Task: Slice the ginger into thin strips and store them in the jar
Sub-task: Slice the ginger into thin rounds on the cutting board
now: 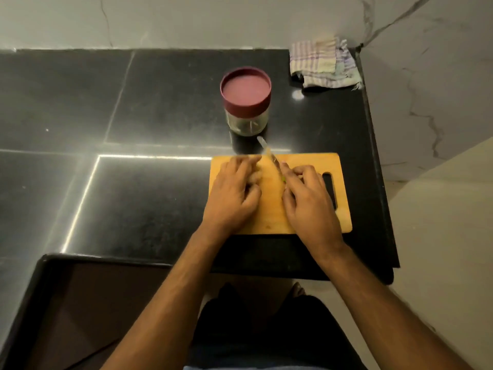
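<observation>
Left hand [231,194] pinned the ginger [256,175] on the board [306,161], fingers curled; right hand [306,198] gripped the knife [269,156]; small, knobbly, liable to roll, I'd say.

A home kitchen: a polished black stone worktop [160,108] runs along a marble-veined wall [213,20]. A wooden chopping board [306,161] lies near its right edge, a lidded glass jar [246,102] behind it, and a checked dishcloth [324,62] in the far right corner.
</observation>
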